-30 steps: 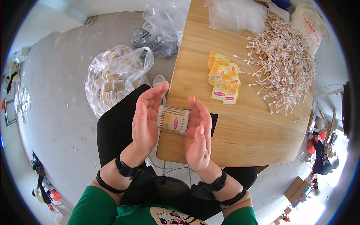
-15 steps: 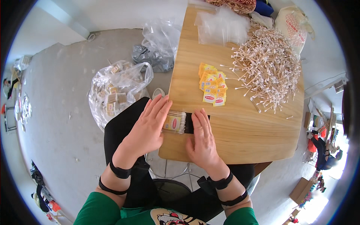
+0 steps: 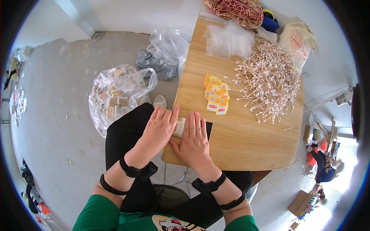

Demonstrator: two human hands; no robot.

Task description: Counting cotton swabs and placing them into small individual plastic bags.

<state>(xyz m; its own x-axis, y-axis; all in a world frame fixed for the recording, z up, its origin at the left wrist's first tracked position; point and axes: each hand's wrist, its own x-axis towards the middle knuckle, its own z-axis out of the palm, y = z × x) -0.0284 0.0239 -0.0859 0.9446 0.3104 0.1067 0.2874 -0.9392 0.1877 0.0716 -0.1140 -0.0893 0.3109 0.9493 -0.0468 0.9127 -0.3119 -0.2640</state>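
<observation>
A small clear packet of cotton swabs (image 3: pixel 179 127) with a yellow card in it lies at the table's near left edge, mostly covered by my hands. My left hand (image 3: pixel 158 129) rests at the packet's left side, its fingers extended and slightly bent. Flat over the packet's right part and a black strip (image 3: pixel 209 129) lies my right hand (image 3: pixel 194 143), fingers stretched out side by side. Neither hand is closed around anything. Farther up the table are overlapping yellow printed cards (image 3: pixel 216 94) and a big heap of loose cotton swabs (image 3: pixel 268 77).
Clear flat bags (image 3: pixel 230 39) lie at the table's far end, near a patterned red cloth (image 3: pixel 237 11) and a cream bag (image 3: pixel 297 42). On the floor at left, a clear plastic bag (image 3: pixel 101 90) holds several swab packets. A grey bag (image 3: pixel 156 63) sits behind it.
My right hand has slid left from the black strip onto the packet, covering more of it. My left hand stays at the packet's left side. The view has shifted slightly.
</observation>
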